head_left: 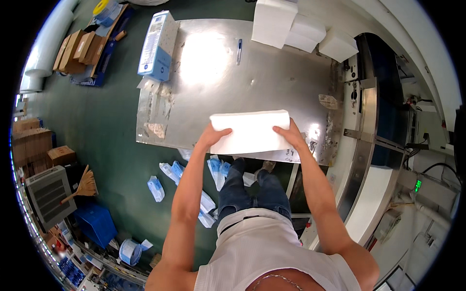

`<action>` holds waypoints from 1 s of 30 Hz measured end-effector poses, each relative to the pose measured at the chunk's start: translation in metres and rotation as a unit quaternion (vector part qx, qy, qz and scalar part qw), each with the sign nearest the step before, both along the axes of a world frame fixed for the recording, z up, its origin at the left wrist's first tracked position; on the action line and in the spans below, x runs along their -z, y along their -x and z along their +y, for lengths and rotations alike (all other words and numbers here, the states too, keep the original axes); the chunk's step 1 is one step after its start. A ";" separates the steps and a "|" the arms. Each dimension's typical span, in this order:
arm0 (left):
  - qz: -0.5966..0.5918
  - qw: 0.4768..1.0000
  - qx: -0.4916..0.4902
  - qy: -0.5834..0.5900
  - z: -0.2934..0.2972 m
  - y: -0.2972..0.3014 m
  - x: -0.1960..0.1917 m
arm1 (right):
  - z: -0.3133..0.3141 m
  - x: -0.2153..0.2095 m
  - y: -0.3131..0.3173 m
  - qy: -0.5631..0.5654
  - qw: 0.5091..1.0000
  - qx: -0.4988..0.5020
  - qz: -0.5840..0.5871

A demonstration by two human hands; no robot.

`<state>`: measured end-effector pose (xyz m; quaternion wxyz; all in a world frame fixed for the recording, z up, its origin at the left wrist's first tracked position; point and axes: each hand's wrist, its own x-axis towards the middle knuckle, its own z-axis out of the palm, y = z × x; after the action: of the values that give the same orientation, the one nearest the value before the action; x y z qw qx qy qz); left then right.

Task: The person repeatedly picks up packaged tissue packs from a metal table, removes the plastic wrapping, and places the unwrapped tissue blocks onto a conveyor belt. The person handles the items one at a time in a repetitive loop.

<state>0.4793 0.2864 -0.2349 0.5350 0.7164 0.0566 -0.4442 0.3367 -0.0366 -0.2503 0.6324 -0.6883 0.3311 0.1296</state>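
A white rectangular block [251, 131], seemingly a stack of folded paper or tissue, is held at its two ends over the near edge of the metal table [272, 80]. My left hand [213, 137] grips its left end, the thumb lying across the top face. At the other end my right hand [290, 135] grips it the same way. Both hands' other fingers are hidden behind or beneath the block. Whether the block rests on the tabletop or is lifted off it, I cannot tell.
A blue pen [239, 52] lies on the table's far half. Several white stacks [274, 24] stand at the back right, beside a machine [361, 131]. An upright blue-and-white carton [158, 46] occupies the far left corner. Blue-and-white wrappers [156, 189] litter the green floor near my feet.
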 end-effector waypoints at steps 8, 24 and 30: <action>-0.195 0.969 -0.100 0.118 0.053 0.033 0.042 | 0.026 0.030 0.062 0.069 0.967 0.139 -0.204; -0.152 0.978 -0.138 0.025 0.046 0.060 0.029 | 0.048 0.060 0.079 -0.025 0.978 0.179 -0.106; -0.163 0.985 -0.055 0.029 0.091 0.044 0.074 | 0.041 0.068 0.081 -0.052 0.974 0.192 -0.113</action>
<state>0.4354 0.3776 -0.3086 0.5814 0.7590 -0.0046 -0.2930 0.2560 0.0047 -0.3178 0.7138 -0.5880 0.3763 -0.0555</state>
